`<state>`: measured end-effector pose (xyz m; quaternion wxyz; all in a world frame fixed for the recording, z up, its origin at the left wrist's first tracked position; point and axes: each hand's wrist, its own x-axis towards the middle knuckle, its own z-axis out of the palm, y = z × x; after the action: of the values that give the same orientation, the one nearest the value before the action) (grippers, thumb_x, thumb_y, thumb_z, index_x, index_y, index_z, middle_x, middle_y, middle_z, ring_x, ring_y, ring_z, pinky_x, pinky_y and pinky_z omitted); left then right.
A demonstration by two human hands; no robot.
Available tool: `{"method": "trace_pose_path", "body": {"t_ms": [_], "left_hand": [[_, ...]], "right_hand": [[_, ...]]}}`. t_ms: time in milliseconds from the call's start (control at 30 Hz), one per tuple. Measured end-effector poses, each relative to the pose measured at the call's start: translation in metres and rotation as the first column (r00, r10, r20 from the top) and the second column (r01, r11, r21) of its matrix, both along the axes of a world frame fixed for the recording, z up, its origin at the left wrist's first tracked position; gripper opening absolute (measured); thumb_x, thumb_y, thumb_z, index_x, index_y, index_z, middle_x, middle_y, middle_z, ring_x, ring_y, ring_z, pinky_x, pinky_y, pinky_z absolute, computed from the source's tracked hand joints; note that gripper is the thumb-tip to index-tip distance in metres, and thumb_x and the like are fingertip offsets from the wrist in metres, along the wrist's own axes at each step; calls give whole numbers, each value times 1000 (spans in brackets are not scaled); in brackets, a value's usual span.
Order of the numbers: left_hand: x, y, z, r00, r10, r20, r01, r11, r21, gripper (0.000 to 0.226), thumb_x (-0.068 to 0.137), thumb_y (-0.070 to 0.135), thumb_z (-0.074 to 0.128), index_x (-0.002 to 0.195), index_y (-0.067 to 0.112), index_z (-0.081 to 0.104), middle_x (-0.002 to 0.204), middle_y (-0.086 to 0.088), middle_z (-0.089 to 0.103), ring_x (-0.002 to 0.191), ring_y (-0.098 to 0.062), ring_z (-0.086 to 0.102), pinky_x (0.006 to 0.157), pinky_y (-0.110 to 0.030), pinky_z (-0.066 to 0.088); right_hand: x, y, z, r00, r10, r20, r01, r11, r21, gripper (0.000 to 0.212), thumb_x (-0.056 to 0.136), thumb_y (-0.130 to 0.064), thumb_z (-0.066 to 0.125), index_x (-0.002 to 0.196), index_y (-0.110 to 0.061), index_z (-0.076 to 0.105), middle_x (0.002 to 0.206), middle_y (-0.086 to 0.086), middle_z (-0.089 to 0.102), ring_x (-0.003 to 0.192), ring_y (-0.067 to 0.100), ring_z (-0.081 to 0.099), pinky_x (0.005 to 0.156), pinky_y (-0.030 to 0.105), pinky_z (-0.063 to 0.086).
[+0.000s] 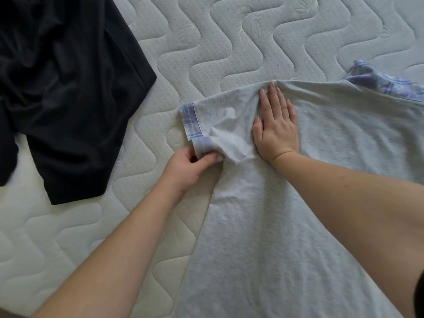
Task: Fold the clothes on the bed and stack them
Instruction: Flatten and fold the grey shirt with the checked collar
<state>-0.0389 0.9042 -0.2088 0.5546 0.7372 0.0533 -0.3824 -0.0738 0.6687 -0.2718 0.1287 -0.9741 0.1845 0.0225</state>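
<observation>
Bare quilted mattress of the bed [229,42], white, wavy stitching. Grey t-shirt [263,226] spread flat at centre-right, plaid-trimmed sleeve [206,125] rumpled. Left hand [190,164]: fingers pinch the sleeve cuff. Right hand [276,125]: fingers straight, pressing flat on the shirt near the shoulder. Black garment [64,88] lies unfolded, well apart at upper left. Judged early: first sleeve fold only starting, no stack visible. Shirt's hem and far sleeve run out of frame; plaid collar [385,83] partly cut off at right edge.
</observation>
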Motion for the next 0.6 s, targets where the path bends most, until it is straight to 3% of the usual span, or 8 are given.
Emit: {"method": "trace_pose_path", "body": {"t_ms": [33,133,267,367,467,533,600], "left_hand": [[1,-2,2,999,54,4,-54,998,-8,4,89,22,72,89,25,74,92,8,76,90,-3,68,84,-24,51],[-2,-6,7,947,300,-111,-308,950,-54,18,95,21,60,85,18,74,94,-7,75,93,-21,68,89,-40,53],[-25,-18,10,758,566,-325,-591,806,24,13,99,19,53,96,17,65,81,-3,75,69,-22,74,57,-29,58],[-51,-28,11,665,641,-384,-689,725,17,9,99,13,54,105,17,59,94,-7,75,84,-27,74,67,-33,61],[-75,-28,10,716,640,-279,-661,750,25,24,95,9,61,112,24,54,99,-4,76,98,-25,72,87,-38,58],[-87,-23,10,791,594,-147,-589,804,83,34,92,14,67,115,28,46,82,6,75,85,-15,72,81,-35,56],[-93,-18,12,891,425,160,-452,859,240,42,86,27,72,113,29,40,66,9,62,65,-7,59,69,-33,48]], "right_hand": [[0,0,0,1000,-1,-2,1,1000,-3,62,98,-35,30,157,-21,12,165,2,6,151,13,4,122,37,2],[0,1,0,1000,-3,-6,3,1000,-6,62,99,-36,29,157,-22,12,165,2,6,151,12,3,122,36,1],[0,1,-1,1000,3,-3,-3,1000,-7,62,99,-37,28,157,-22,11,165,1,5,151,12,3,122,36,0],[1,1,-1,1000,4,2,-4,1000,-8,62,98,-37,28,157,-22,12,165,2,6,151,13,4,122,36,1],[0,0,-1,1000,5,1,-5,1000,-12,63,98,-38,27,157,-22,12,165,2,6,151,13,4,123,37,2],[-1,1,-1,1000,10,1,-10,1000,-11,63,98,-38,27,156,-22,13,165,2,7,151,13,4,122,37,2],[0,0,-1,1000,11,5,-11,1000,-12,62,98,-38,27,156,-22,14,165,2,7,151,14,4,122,36,1]]}}
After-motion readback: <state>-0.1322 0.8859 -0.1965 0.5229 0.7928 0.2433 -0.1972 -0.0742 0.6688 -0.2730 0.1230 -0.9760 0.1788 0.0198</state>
